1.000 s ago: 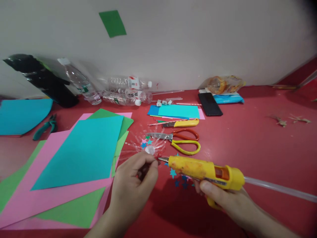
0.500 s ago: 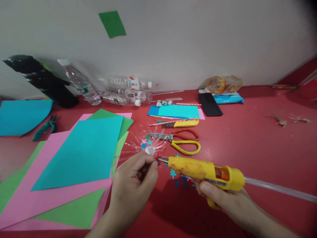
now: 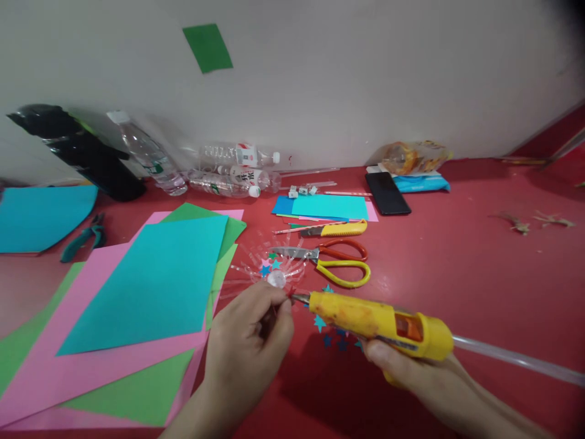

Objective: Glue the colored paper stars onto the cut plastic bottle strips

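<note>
Between thumb and forefinger, my left hand pinches a small red paper star. My right hand is wrapped around the handle of a yellow hot glue gun, whose metal nozzle meets the star or sits right beside it. From the gun's back end a clear glue stick sticks out. Just beyond my left hand lies a cut plastic bottle piece with strips spread outward and several paper stars on them. More blue stars are scattered under the gun, which partly hides them.
Scissors and a yellow utility knife lie beyond the glue gun. Coloured paper sheets and pliers cover the left side. Plastic bottles, small cards and a phone are near the wall.
The glue gun's rear has tipped slightly downward, while its nozzle stays at the red star. My left hand keeps its pinch almost unmoved.
</note>
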The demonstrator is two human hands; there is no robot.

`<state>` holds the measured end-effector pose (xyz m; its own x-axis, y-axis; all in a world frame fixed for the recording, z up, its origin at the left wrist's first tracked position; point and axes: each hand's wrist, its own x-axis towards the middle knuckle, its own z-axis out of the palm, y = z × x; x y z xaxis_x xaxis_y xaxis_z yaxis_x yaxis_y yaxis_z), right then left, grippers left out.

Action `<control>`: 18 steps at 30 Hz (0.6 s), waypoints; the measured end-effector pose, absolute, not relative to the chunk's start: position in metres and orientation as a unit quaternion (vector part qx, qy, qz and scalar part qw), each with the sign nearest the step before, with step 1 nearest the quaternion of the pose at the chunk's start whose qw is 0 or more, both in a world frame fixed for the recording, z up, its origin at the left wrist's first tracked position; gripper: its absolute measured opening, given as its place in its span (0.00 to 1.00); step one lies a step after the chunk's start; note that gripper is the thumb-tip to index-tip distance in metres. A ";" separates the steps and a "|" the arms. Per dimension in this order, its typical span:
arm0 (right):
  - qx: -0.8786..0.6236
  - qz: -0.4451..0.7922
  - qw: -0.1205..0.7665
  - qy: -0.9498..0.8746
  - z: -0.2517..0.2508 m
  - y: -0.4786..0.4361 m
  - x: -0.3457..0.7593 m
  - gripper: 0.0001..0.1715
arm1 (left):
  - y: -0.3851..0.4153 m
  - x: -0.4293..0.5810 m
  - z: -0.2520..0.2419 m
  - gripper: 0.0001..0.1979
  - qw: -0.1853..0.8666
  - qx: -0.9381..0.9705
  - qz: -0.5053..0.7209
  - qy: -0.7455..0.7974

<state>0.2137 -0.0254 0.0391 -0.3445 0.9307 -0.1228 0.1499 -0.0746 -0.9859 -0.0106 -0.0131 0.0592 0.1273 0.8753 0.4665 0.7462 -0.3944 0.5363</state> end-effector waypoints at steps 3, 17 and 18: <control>-0.452 0.537 0.349 -0.620 0.041 -0.025 0.213 0.11 | -0.013 -0.013 0.058 0.09 0.018 0.793 0.360 0.491; -0.676 0.361 0.231 -0.599 0.033 0.036 0.249 0.22 | -0.011 -0.015 0.054 0.11 0.371 0.597 0.431 0.566; -0.698 0.318 0.168 -0.619 0.032 0.040 0.250 0.25 | -0.011 -0.014 0.054 0.10 0.407 0.570 0.440 0.562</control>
<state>0.2498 0.0405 0.0324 0.0304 0.9714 -0.2356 0.7571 -0.1763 -0.6291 -0.0141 -0.0107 0.0544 -0.0191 0.9989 0.0440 0.2830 -0.0368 0.9584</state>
